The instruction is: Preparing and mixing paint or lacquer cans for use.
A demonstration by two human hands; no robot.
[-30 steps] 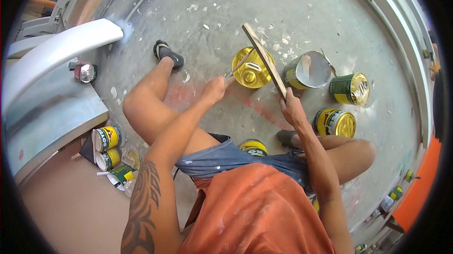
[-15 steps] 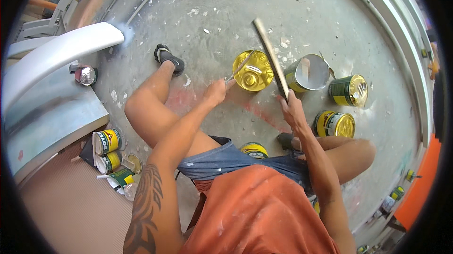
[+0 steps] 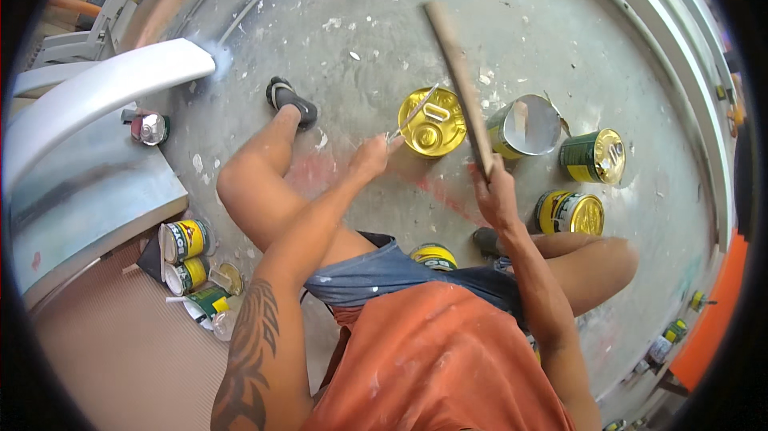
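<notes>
My left hand [image 3: 372,156] is closed round the near end of a thin, slender metal tool [image 3: 418,111]. Its far end reaches over the gold lid of a paint can [image 3: 442,133] on the floor; I cannot tell whether it touches the lid. In my right hand [image 3: 498,197] is a long, flat wooden stick [image 3: 458,71], gripped at its near end. The stick points away from me, slightly leftward, its upper part blurred, and passes in front of the can's right edge.
An open metal can [image 3: 530,128] stands right of the stick. Further right are two closed paint cans, one green [image 3: 582,157] and one yellow-banded [image 3: 558,212]. Another can [image 3: 434,256] sits by my shorts. On the left are a white curved piece [image 3: 136,71] and several used cans [image 3: 186,240].
The wooden stick has swung up and away, and more of its broad face shows now. My left hand and the metal tool have hardly moved.
</notes>
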